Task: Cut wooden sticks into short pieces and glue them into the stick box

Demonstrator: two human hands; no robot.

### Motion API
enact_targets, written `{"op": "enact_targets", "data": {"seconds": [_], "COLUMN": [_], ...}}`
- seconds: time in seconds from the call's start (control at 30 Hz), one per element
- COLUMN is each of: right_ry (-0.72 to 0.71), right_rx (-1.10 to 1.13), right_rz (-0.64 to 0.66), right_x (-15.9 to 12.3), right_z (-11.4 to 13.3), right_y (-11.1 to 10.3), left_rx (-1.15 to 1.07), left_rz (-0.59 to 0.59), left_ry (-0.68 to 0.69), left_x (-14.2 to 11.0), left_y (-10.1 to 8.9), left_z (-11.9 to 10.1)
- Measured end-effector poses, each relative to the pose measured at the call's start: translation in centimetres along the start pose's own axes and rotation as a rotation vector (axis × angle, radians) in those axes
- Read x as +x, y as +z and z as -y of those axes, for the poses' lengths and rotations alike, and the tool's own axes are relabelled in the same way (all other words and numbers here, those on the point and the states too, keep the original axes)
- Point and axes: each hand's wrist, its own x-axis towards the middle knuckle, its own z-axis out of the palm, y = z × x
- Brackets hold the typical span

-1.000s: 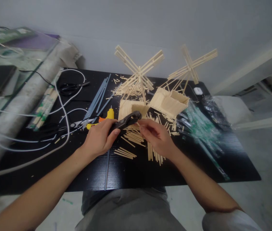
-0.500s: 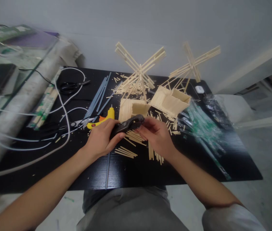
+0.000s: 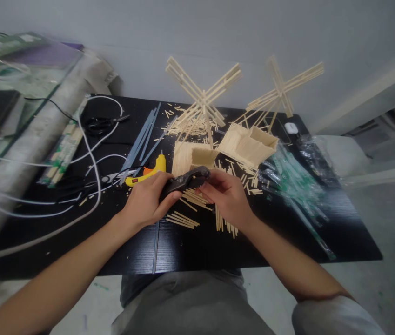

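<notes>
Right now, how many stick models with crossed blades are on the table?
2. The left model stands just beyond the black tool, which covers part of its base; the right model is beside the green plastic. None seems hidden.

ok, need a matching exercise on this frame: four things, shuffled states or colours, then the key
Things
1. tool
2. glue gun
3. strips
4. sticks

States or colours
A. blue-grey
B. pale wood
C. gripped in the left hand
D. yellow

Pairs: 1-C, 2-D, 3-A, 4-B
</notes>
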Motion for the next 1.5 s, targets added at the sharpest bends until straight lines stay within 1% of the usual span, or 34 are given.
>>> {"op": "enact_targets", "data": {"seconds": [0.27, 0.43, 0.57, 0.8, 0.93, 1.13, 1.27, 1.37, 1.5], "right_ry": [0.011, 0.005, -0.018, 0.014, 0.023, 0.027, 0.029, 0.021, 0.047], "right_rx": [0.006, 0.003, -0.013, 0.048, 0.065, 0.064, 0.049, 0.055, 0.100], "right_rz": [-0.017, -0.013, 0.059, 0.207, 0.231, 0.193, 0.185, 0.228, 0.329], "right_x": [-0.2, -0.1, -0.1, -0.1, -0.1, -0.1, -0.1, 0.0, 0.1], "right_z": [-0.2, -0.4, 0.0, 0.0, -0.1, 0.4, 0.3, -0.1, -0.3], "right_y": [0.1, 0.0, -0.3, -0.8, -0.9, -0.6, -0.6, -0.9, -1.2], "left_rx": [0.008, 0.031, 0.035, -0.019, -0.023, 0.009, 0.023, 0.002, -0.051], "left_rz": [0.058, 0.045, 0.017, 0.005, 0.006, 0.011, 0.032, 0.044, 0.040], "left_ry": [-0.033, -0.029, 0.015, 0.078, 0.087, 0.057, 0.034, 0.049, 0.092], "left_x": [0.2, 0.2, 0.1, -0.1, 0.0, 0.1, 0.1, 0.0, 0.0], "left_y": [-0.3, -0.2, 0.0, 0.0, -0.3, -0.6, -0.4, -0.3, -0.4], "left_z": [-0.5, -0.5, -0.3, 0.0, -0.1, -0.7, -0.4, -0.1, 0.0]}}
